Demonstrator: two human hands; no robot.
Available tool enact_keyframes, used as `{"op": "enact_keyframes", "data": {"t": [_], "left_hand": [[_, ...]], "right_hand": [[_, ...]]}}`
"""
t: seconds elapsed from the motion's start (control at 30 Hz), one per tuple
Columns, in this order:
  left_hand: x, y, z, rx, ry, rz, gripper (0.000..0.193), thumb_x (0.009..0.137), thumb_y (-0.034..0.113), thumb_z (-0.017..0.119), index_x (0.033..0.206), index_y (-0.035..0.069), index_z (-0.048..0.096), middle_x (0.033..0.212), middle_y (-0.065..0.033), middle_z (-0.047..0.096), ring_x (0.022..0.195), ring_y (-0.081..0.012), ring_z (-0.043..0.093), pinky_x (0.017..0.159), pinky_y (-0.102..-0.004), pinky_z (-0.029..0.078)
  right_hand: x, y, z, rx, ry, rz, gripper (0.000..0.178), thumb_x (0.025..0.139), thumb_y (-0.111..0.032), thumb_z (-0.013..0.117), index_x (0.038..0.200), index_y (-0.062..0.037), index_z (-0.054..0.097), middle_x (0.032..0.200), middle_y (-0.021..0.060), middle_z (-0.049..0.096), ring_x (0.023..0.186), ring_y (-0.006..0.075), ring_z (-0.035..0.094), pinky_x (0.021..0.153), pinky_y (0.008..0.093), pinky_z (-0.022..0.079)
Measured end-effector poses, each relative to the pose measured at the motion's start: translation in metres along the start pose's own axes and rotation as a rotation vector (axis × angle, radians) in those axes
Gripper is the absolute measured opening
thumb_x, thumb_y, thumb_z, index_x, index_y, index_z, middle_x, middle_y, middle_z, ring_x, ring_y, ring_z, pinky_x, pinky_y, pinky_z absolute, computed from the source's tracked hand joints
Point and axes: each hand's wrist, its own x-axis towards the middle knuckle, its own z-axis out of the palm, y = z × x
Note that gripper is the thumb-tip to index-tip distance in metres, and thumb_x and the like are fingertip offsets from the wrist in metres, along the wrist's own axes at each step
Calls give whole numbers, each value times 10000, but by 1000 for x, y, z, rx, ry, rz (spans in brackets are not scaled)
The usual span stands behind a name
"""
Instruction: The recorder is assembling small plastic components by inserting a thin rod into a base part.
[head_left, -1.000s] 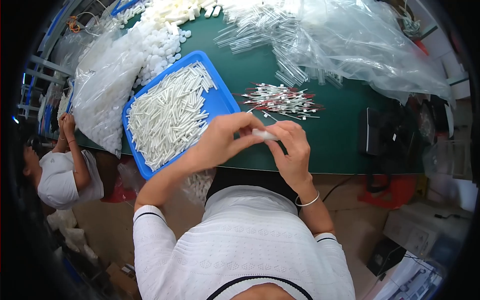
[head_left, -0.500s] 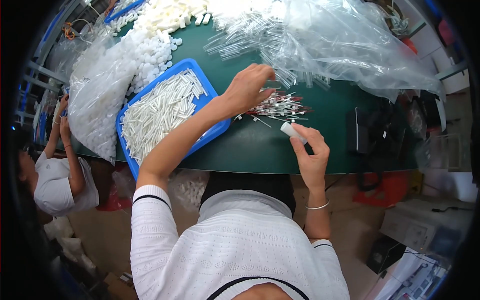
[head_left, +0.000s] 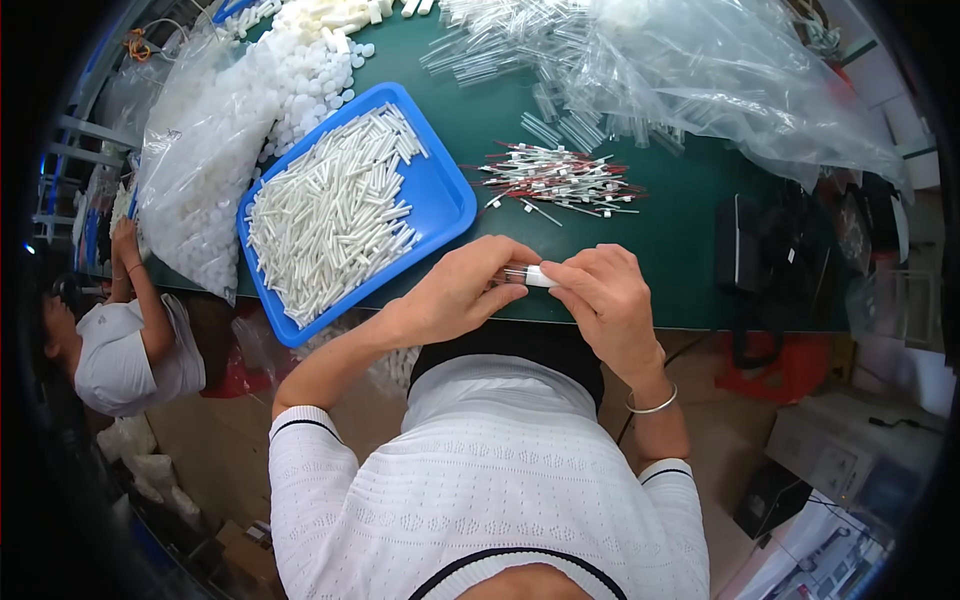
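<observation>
Close to the table's front edge, my two hands meet over one small piece. My left hand is closed on a short clear tube, with thumb and fingers on either side of it. Pinched in my right hand is a short white cylinder, touching the tube's right end. Whether one sits inside the other is hidden by the fingers. Just beyond my hands lies a pile of thin white and red sticks with small white pieces on them.
Left of my hands, a blue tray holds many short white rods. Farther back are loose clear tubes, a clear plastic bag and white cylinders. A bag of white caps and another person are at left.
My left hand has come back from beside the stick pile and clear tubes, now holding a clear tube. My right hand has brought the white cylinder left to meet it.
</observation>
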Motion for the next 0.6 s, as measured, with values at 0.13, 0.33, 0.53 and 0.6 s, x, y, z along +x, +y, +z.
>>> {"op": "enact_keyframes", "data": {"t": [0.13, 0.33, 0.53, 0.6], "left_hand": [[-6, 0, -4, 97, -1, -9, 260, 907, 95, 610, 1150, 4, 583, 895, -109, 617, 764, -163, 583, 692, -297, 473], [-14, -7, 5, -119, -46, -73, 257, 997, 226, 481, 1034, 8, 612, 662, -81, 494, 592, -166, 450, 576, -308, 388], [-19, -16, 14, -30, -11, -157, 262, 1006, 209, 441, 920, -2, 571, 651, -112, 507, 574, -250, 469, 564, -358, 391], [-19, -16, 24, 196, 151, 86, 221, 986, 177, 475, 867, 3, 543, 687, -144, 533, 614, -328, 518, 568, -386, 412]], "right_hand": [[5, -13, 6, 200, -101, 123, 389, 725, -64, 761, 1077, -38, 599, 896, 97, 650, 848, 276, 620, 784, 382, 480], [-11, -2, 13, 713, -263, 420, 163, 838, -35, 680, 971, 27, 611, 799, 72, 656, 724, 119, 640, 669, 246, 510], [-10, -4, 15, 893, -243, 642, 128, 877, -11, 638, 998, 26, 619, 858, 56, 656, 720, 84, 633, 613, 193, 503], [-7, -6, 12, 896, -283, 677, 129, 880, -15, 637, 1002, 24, 621, 860, 52, 659, 717, 76, 631, 601, 185, 499]]}}
